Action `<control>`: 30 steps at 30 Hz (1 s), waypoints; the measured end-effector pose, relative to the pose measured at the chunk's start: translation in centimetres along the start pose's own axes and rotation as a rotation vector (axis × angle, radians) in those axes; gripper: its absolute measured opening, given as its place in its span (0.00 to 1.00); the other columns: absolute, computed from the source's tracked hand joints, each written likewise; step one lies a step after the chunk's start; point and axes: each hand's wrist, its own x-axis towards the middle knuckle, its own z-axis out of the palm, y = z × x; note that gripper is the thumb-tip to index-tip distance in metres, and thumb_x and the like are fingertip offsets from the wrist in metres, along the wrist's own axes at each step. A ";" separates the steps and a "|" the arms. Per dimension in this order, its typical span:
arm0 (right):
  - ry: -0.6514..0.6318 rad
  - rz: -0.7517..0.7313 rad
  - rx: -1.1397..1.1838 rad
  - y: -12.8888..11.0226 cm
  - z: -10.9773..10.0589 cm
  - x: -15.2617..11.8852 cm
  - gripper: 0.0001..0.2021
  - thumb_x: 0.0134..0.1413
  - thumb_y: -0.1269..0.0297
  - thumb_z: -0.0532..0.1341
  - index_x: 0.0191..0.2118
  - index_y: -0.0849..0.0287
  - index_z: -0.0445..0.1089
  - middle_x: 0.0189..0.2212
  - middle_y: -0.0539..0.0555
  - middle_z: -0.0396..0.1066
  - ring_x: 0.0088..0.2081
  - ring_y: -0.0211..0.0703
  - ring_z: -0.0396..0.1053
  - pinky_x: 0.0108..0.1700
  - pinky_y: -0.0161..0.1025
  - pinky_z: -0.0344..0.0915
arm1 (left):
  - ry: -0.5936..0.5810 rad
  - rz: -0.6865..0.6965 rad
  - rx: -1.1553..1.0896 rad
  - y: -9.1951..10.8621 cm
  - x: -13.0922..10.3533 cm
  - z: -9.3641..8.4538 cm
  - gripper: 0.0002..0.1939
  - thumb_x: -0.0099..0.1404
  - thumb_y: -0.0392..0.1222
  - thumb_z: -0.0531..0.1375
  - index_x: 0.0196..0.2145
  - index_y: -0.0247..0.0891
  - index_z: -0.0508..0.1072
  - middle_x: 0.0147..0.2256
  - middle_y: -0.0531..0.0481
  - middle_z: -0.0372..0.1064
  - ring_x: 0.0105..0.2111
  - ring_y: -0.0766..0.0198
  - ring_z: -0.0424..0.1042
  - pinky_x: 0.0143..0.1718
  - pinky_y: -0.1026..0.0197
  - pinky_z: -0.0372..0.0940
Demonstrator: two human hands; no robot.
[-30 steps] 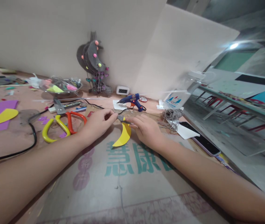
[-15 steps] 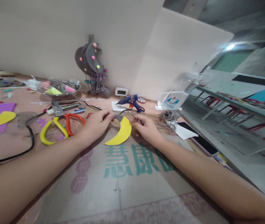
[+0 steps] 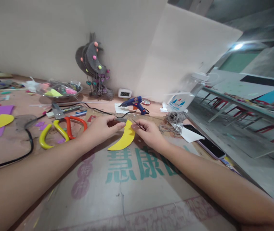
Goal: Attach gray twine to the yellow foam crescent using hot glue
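Note:
A yellow crescent point(image 3: 124, 138), apparently flat craft foam or felt, is held just above the printed cardboard point(image 3: 98, 195). My left hand point(image 3: 104, 129) is closed at its upper end, thumb reaching over the yellow face; some grey material shows there behind the thumb. Between the fingers of my right hand point(image 3: 150, 132) sits a thin dark pointed stick point(image 3: 138, 124), its exact kind unclear. That hand's fingertips meet the crescent's right edge. Beyond both hands lies a blue glue gun point(image 3: 134, 104) on its side.
Scissors point(image 3: 55, 130) with yellow and orange handles lie left of my left arm, near a black cord point(image 3: 32, 144). Grey yarn point(image 3: 175, 120), a phone point(image 3: 206, 144) and a plastic jug point(image 3: 183, 96) stand or lie right. Behind are a small clock point(image 3: 124, 93) and grey moon ornaments point(image 3: 92, 61).
My left thumb has slid right onto the crescent's upper end, covering most of the grey part. My right hand has moved slightly left, still with the dark stick.

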 end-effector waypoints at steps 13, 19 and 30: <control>0.008 -0.015 -0.042 0.2 0.0 0.0 0.13 0.55 0.55 0.53 0.29 0.60 0.64 0.18 0.45 0.59 0.19 0.32 0.56 0.22 0.31 0.51 | -0.037 0.066 -0.046 -0.6 0.2 0.1 0.13 0.57 0.44 0.52 0.35 0.38 0.74 0.33 0.50 0.74 0.34 0.59 0.71 0.37 0.61 0.63; 0.019 -0.030 -0.083 0.2 0.0 0.1 0.13 0.55 0.55 0.53 0.29 0.60 0.65 0.17 0.46 0.59 0.20 0.33 0.56 0.24 0.31 0.52 | -0.020 0.052 -0.030 -0.2 0.0 0.0 0.16 0.58 0.49 0.53 0.33 0.36 0.74 0.32 0.48 0.74 0.34 0.58 0.70 0.35 0.60 0.63; 0.031 -0.023 -0.055 0.0 0.0 0.1 0.13 0.54 0.55 0.54 0.26 0.59 0.62 0.16 0.45 0.57 0.19 0.33 0.54 0.23 0.31 0.50 | -0.016 0.065 0.040 -0.8 0.3 0.2 0.13 0.60 0.49 0.52 0.32 0.38 0.70 0.31 0.50 0.72 0.31 0.60 0.68 0.31 0.61 0.60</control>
